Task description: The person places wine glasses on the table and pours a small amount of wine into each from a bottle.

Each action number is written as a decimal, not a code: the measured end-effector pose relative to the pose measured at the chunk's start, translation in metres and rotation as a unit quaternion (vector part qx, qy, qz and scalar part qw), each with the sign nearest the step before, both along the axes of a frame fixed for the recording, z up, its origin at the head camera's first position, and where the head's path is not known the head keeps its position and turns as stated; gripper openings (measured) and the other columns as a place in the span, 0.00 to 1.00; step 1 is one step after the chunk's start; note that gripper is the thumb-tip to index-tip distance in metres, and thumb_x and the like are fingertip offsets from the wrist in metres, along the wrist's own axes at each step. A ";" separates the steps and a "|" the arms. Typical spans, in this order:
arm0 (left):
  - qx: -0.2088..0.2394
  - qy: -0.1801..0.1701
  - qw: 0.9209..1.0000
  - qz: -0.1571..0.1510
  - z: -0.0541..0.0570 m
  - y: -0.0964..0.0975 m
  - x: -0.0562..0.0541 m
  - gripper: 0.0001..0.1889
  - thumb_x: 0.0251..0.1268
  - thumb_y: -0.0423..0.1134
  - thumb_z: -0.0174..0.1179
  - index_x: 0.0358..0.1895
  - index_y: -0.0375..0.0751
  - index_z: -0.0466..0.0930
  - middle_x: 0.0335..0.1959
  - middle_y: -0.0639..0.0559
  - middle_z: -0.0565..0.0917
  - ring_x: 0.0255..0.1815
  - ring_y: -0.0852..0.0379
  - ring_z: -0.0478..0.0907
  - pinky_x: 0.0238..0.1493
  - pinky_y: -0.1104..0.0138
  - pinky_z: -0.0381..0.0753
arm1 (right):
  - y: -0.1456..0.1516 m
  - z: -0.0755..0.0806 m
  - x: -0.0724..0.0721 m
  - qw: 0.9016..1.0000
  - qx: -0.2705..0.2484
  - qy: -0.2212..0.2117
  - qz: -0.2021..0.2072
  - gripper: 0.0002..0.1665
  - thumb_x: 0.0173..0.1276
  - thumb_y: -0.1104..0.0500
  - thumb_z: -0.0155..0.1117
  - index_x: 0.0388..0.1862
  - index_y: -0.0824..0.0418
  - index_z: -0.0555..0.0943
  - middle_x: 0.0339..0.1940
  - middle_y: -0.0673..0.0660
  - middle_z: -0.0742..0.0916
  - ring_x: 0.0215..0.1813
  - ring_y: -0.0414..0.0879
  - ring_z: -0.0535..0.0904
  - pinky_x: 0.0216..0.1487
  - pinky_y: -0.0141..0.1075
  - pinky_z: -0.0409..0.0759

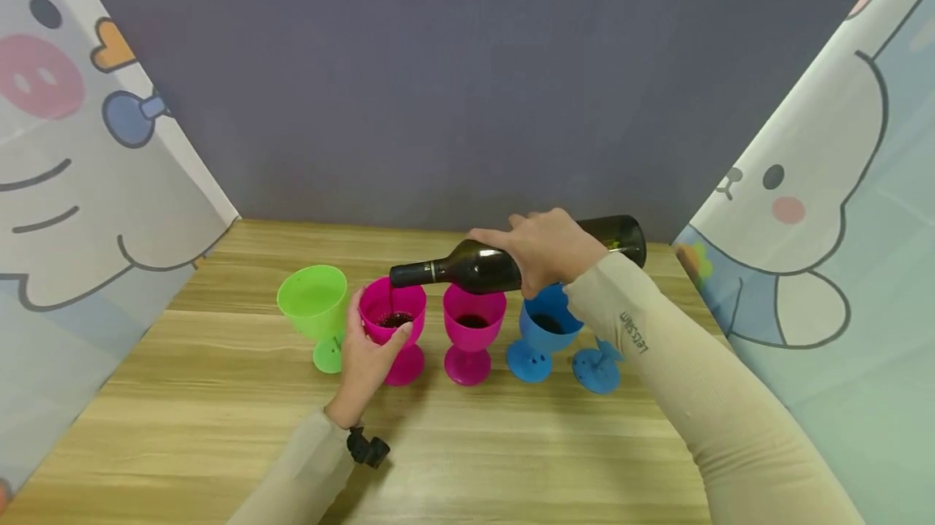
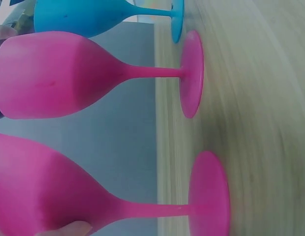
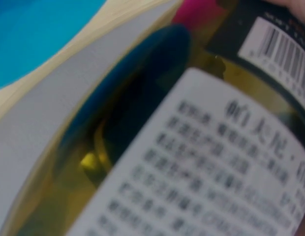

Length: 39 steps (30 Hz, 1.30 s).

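Observation:
My right hand (image 1: 551, 247) grips a dark glass wine bottle (image 1: 478, 269) round its body, tilted nearly level with its neck to the left. A thin dark red stream falls from its mouth into the left pink goblet (image 1: 405, 367), where dark liquid lies in the bottom. My left hand (image 1: 365, 359) holds that goblet's bowl between thumb and fingers; the goblet stands upright, its foot on the table. In the left wrist view, a fingertip (image 2: 74, 229) touches the pink bowl. The right wrist view is filled by the bottle's white printed label (image 3: 206, 162).
Another pink goblet (image 1: 470, 337) and a blue goblet (image 1: 540, 337), both with dark liquid, stand to the right. Farther right is a second blue goblet (image 1: 597, 372), mostly behind the sleeve. A green goblet (image 1: 312, 310) stands at left on the wooden table (image 1: 467, 460).

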<state>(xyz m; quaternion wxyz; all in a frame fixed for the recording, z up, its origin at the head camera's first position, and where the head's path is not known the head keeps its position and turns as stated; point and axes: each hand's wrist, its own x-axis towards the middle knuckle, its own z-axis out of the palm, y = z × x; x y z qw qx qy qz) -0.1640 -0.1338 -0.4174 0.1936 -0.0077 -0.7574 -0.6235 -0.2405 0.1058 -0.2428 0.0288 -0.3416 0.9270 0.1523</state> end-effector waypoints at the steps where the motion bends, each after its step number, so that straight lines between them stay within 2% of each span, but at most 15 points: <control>1: -0.002 0.000 1.000 0.001 0.000 0.000 0.001 0.43 0.52 0.33 0.66 0.71 0.31 0.51 0.61 0.33 0.69 0.62 0.40 0.66 0.61 0.46 0.68 | 0.000 0.000 0.000 1.000 -0.004 -0.002 -0.001 0.59 0.45 0.49 0.78 0.75 0.37 0.56 0.42 0.57 0.80 0.33 0.47 0.75 0.21 0.35 0.76; 8: -0.001 -0.005 1.000 -0.001 0.001 0.001 0.004 0.45 0.53 0.32 0.66 0.72 0.31 0.49 0.62 0.33 0.68 0.63 0.39 0.65 0.62 0.46 0.67 | 0.003 0.003 0.001 1.000 -0.018 -0.004 -0.007 0.60 0.43 0.48 0.79 0.74 0.35 0.57 0.38 0.55 0.80 0.34 0.48 0.75 0.24 0.37 0.77; 16: 0.002 -0.014 1.000 0.001 0.002 0.000 0.006 0.45 0.56 0.32 0.65 0.73 0.32 0.45 0.65 0.33 0.66 0.64 0.39 0.64 0.61 0.46 0.68 | 0.001 0.003 0.002 0.999 -0.034 -0.007 0.001 0.59 0.43 0.50 0.78 0.74 0.36 0.58 0.37 0.55 0.79 0.32 0.47 0.74 0.22 0.36 0.76; 25: -0.016 -0.029 0.999 -0.004 0.004 0.003 0.005 0.44 0.55 0.34 0.67 0.72 0.33 0.50 0.63 0.35 0.68 0.61 0.40 0.68 0.56 0.48 0.74 | 0.002 -0.001 0.006 1.000 -0.011 -0.013 0.005 0.59 0.46 0.50 0.78 0.75 0.39 0.57 0.43 0.58 0.80 0.28 0.46 0.73 0.21 0.36 0.75; 29: -0.016 -0.036 0.999 -0.011 0.004 0.004 0.005 0.44 0.55 0.34 0.67 0.72 0.32 0.49 0.63 0.34 0.68 0.61 0.39 0.69 0.56 0.48 0.74 | 0.003 -0.002 0.006 1.000 -0.013 -0.013 0.006 0.58 0.47 0.52 0.77 0.75 0.40 0.57 0.42 0.58 0.80 0.26 0.46 0.73 0.19 0.35 0.73; 34: -0.009 -0.042 0.999 -0.002 0.005 0.002 0.006 0.45 0.54 0.33 0.67 0.72 0.33 0.50 0.63 0.35 0.69 0.62 0.40 0.68 0.58 0.48 0.73 | 0.002 -0.002 0.005 1.000 -0.021 -0.008 0.019 0.57 0.46 0.53 0.77 0.75 0.40 0.59 0.38 0.56 0.80 0.24 0.45 0.72 0.19 0.35 0.73; 39: -0.027 -0.039 0.999 0.009 0.006 0.000 0.006 0.45 0.53 0.33 0.68 0.72 0.32 0.50 0.63 0.34 0.69 0.63 0.40 0.67 0.58 0.48 0.72 | 0.000 -0.001 0.004 1.000 -0.011 -0.003 0.017 0.57 0.46 0.51 0.76 0.75 0.39 0.58 0.39 0.57 0.80 0.25 0.45 0.72 0.19 0.35 0.73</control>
